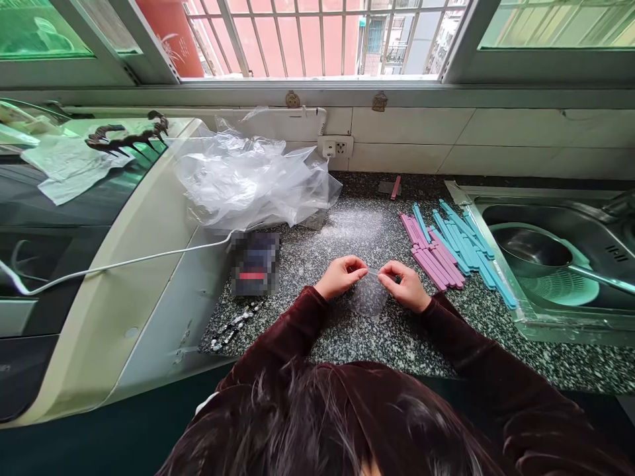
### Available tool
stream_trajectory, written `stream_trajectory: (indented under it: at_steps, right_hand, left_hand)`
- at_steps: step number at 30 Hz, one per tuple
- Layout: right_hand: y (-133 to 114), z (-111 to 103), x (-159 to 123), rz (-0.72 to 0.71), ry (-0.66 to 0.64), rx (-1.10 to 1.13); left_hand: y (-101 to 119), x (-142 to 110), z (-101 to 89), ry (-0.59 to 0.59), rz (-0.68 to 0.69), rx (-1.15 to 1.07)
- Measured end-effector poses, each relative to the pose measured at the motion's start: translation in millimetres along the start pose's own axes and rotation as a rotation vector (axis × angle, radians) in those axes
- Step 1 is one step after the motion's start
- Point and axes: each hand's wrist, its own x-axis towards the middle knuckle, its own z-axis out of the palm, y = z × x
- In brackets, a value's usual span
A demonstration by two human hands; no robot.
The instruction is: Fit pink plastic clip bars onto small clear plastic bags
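Between my two hands hangs a small clear plastic bag (368,297), pinched along its upper edge above the speckled countertop (317,330). My left hand (342,274) grips one upper corner between thumb and fingers. The opposite corner is pinched by my right hand (403,284). To the right of my right hand lie several flat pink strips (434,258), and beside them several blue strips (466,244), in loose overlapping rows. A single pink strip (395,188) rests farther back by the wall, on a small clear piece.
A heap of clear plastic bags (258,178) sits at the back left. In front of it lie a blurred dark phone-like object (255,264), a white cable (133,262) and a beaded strand (235,324). At right is a sink (506,211) holding a pan (530,248).
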Motion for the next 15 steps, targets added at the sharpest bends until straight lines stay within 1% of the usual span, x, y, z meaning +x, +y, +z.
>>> stream_trajectory:
  at_steps: [3, 11, 15]
  right_hand:
    - [-0.4, -0.1, 0.0, 0.028, -0.002, 0.029]
    - [-0.2, 0.2, -0.2, 0.016, 0.024, 0.031]
    - [-1.7, -0.3, -0.3, 0.03, -0.001, 0.037]
  left_hand:
    - [0.2, -0.5, 0.2, -0.002, 0.01, -0.001]
    - [1.1, -0.5, 0.7, -0.003, 0.01, 0.012]
    - [1.5, -0.6, 1.2, -0.01, 0.04, 0.02]
